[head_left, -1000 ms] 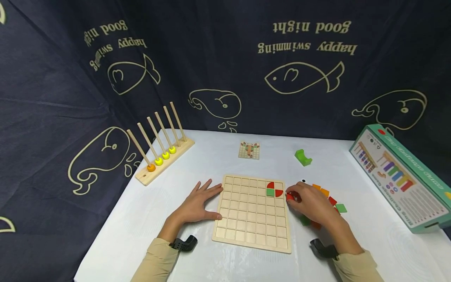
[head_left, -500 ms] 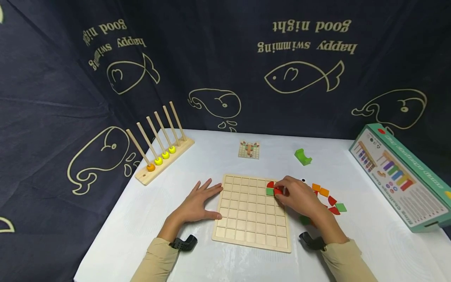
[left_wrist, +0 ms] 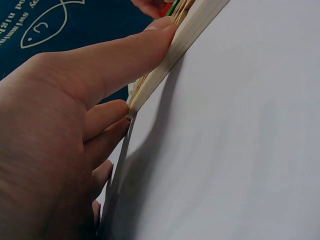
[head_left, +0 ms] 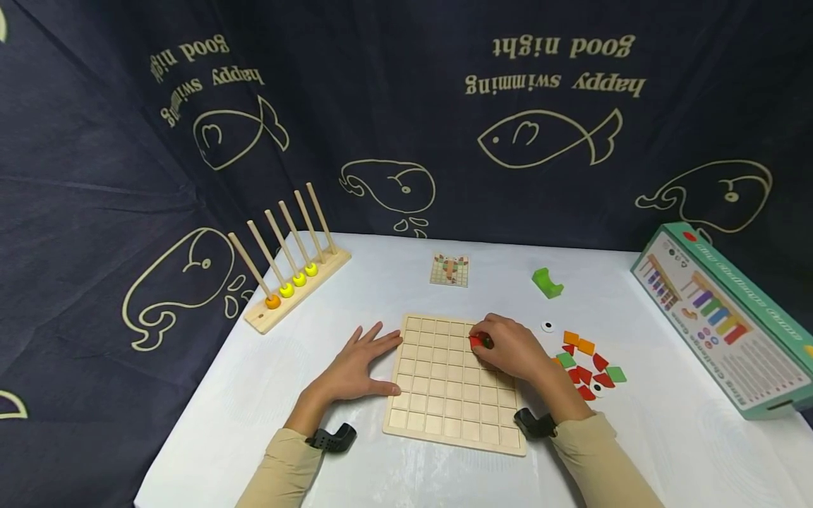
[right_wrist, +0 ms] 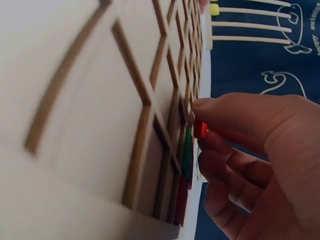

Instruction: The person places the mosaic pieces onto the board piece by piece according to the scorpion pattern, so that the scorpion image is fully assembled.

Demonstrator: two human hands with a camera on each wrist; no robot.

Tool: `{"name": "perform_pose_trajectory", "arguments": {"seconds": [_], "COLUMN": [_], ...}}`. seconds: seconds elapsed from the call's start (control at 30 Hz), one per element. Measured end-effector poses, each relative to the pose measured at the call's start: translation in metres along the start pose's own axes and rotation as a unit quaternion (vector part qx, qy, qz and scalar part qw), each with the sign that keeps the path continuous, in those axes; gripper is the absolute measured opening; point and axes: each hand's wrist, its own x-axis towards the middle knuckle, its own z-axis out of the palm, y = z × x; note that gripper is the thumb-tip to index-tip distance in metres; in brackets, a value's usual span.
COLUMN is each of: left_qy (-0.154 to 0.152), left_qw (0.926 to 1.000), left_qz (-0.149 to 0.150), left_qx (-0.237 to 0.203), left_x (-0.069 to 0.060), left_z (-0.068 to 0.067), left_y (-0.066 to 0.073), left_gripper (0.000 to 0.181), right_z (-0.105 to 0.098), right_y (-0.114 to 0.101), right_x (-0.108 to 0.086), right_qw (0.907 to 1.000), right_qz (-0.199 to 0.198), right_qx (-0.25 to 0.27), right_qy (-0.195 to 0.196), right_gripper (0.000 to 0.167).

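A light wooden grid board (head_left: 444, 406) lies on the white table. My left hand (head_left: 357, 368) is spread at its left edge; thumb and fingertips touch the rim, as the left wrist view also shows. Over the upper right cells, my right hand (head_left: 511, 347) pinches a small red tile (right_wrist: 201, 130) between thumb and fingers. Close below that tile, a green tile (right_wrist: 187, 155) and a dark red tile (right_wrist: 181, 202) sit in the grid. In the head view the right hand mostly covers these placed tiles.
Loose red, green and orange tiles (head_left: 584, 346) with white eye discs (head_left: 547, 327) lie right of the board. Behind stand a small pattern card (head_left: 449, 271) and a green curved block (head_left: 546, 283). A peg rack (head_left: 298, 289) is at left, a box (head_left: 724, 324) at right.
My right hand has carried the red tile leftward from beside the board to over its upper cells, uncovering more loose tiles. The left hand has stayed at the board's edge.
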Motion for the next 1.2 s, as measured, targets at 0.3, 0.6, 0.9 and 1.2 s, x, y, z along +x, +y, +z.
{"name": "perform_pose_trajectory", "arguments": {"seconds": [0.3,0.6,0.9,1.2], "left_qy": [-0.004,-0.005,-0.005,-0.006], "left_qw": [1.0,0.9999,0.9998,0.9997], "left_qz": [-0.007,-0.008,-0.01,-0.014], "left_qx": [0.001,0.012,0.014,0.016], "left_x": [0.0,0.001,0.0,0.0], "left_z": [0.0,0.003,0.002,0.001], "left_y": [0.002,0.001,0.0,-0.001], "left_gripper": [0.095,0.096,0.097,0.097], "right_z": [0.004,0.002,-0.011,-0.022], "right_y": [-0.001,0.0,0.009,0.023], "right_x": [0.0,-0.002,-0.014,-0.033], "right_qw": [0.9999,0.9997,0.9993,0.9995], "right_qz": [-0.004,-0.01,0.002,0.017], "right_qx": [0.003,0.013,0.038,0.023], "right_qy": [-0.009,-0.018,-0.007,-0.012], "right_gripper": [0.023,0.025,0.032,0.025]}}
